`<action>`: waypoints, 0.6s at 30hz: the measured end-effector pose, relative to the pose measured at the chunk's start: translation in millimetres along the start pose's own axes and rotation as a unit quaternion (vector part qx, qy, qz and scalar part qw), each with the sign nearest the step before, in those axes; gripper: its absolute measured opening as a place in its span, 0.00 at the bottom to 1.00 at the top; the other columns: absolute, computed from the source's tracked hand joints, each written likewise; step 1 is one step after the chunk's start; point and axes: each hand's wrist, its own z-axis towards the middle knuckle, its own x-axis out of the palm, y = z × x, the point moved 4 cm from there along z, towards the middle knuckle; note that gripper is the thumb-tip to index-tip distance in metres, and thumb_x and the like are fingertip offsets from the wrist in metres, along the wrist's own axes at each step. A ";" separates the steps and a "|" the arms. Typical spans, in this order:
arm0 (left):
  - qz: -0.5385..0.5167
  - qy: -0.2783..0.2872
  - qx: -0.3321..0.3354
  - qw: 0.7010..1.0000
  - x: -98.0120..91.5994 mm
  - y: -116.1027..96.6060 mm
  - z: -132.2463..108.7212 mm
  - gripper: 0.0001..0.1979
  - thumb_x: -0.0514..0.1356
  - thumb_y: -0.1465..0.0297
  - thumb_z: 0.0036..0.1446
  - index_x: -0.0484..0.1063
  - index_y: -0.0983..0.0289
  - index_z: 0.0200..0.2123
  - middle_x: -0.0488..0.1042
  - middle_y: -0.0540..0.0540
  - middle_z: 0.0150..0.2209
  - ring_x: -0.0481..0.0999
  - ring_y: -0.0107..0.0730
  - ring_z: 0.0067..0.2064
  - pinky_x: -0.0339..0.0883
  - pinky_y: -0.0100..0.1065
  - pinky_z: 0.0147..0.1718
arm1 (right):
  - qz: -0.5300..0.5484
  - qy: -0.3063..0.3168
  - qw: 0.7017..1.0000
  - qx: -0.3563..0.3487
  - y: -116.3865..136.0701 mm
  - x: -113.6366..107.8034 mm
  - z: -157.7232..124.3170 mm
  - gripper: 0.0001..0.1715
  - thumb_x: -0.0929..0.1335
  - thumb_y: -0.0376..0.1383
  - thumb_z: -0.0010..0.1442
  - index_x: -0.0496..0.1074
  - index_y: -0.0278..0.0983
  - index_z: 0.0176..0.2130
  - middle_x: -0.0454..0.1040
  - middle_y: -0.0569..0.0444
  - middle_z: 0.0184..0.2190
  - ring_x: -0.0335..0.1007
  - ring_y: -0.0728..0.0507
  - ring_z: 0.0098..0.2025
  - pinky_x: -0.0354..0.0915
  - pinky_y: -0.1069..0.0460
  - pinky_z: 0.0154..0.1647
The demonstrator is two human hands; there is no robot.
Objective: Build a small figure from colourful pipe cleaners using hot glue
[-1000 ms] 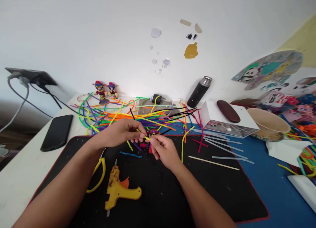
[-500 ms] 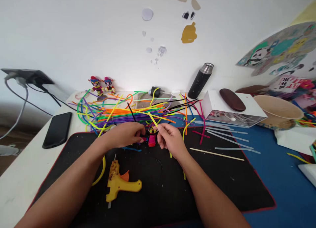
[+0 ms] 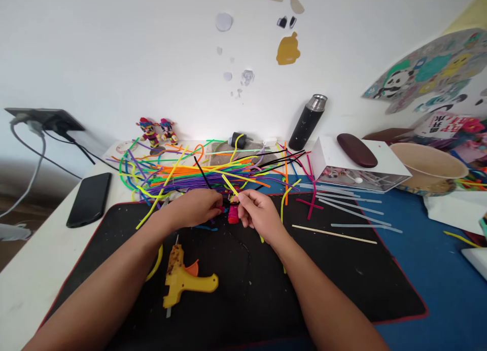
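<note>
Between my hands is a small pink figure [image 3: 233, 214] with yellow and dark parts, partly covered by my fingers. My left hand [image 3: 201, 207] is closed, its fingertips pinching a pink and blue part at the figure's left side. A short yellow pipe cleaner [image 3: 230, 184] sticks up and leftward from my right hand [image 3: 261, 213], pinched between thumb and forefinger above the figure. Below my left hand, a yellow hot glue gun [image 3: 186, 282] lies on the black mat [image 3: 247, 300]. A blue pipe cleaner piece [image 3: 205, 228] lies near my left fingers.
Behind my hands spreads a pile of coloured pipe cleaners [image 3: 205, 173]. Two finished-looking figures [image 3: 157, 131] stand by the wall. Rightward are glue sticks [image 3: 353, 208], a wooden stick [image 3: 335, 234], a black flask [image 3: 307, 123], a white box [image 3: 323, 161] and a bowl [image 3: 426, 158]. A phone [image 3: 89, 199] lies left.
My right hand has shifted slightly left and down with the yellow pipe cleaner, whose tip now covers more of the figure's top. My left hand stays nearly in place. The view has shifted slightly.
</note>
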 end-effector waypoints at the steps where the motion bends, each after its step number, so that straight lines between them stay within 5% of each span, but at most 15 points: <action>1: -0.009 -0.006 -0.001 1.000 -1.5 0.8 -0.5 0.11 0.57 0.65 0.66 0.79 0.60 0.39 0.81 0.60 0.38 0.79 0.47 0.38 0.60 0.37 0.33 | -0.001 0.000 1.000 0.000 -0.2 0.2 -0.1 0.24 0.70 0.54 0.65 0.76 0.35 0.40 0.71 0.61 0.22 0.61 0.53 0.16 0.49 0.57 0.15; 6: -0.140 -0.074 -0.007 0.987 -16.5 8.9 -3.2 0.12 0.58 0.60 0.66 0.77 0.60 0.40 0.80 0.54 0.35 0.77 0.40 0.35 0.63 0.35 0.33 | -0.005 0.002 1.000 -0.006 2.8 1.5 -2.0 0.24 0.70 0.54 0.65 0.76 0.35 0.39 0.70 0.61 0.20 0.57 0.53 0.15 0.48 0.56 0.16; 12: -0.389 -0.150 -0.015 0.909 -30.2 15.7 -4.6 0.20 0.62 0.51 0.63 0.75 0.63 0.41 0.79 0.53 0.34 0.78 0.37 0.35 0.71 0.36 0.36 | 0.004 -0.006 1.000 -0.015 4.9 2.6 -2.8 0.24 0.71 0.54 0.65 0.76 0.35 0.38 0.69 0.61 0.19 0.56 0.53 0.15 0.46 0.56 0.15; 18: -0.313 -0.090 0.001 0.945 -23.3 13.8 -5.3 0.18 0.61 0.52 0.64 0.77 0.61 0.42 0.81 0.52 0.35 0.79 0.37 0.36 0.69 0.34 0.36 | -0.007 -0.021 0.999 -0.023 4.7 1.3 -1.5 0.22 0.70 0.54 0.64 0.74 0.37 0.37 0.68 0.63 0.19 0.56 0.52 0.15 0.49 0.56 0.16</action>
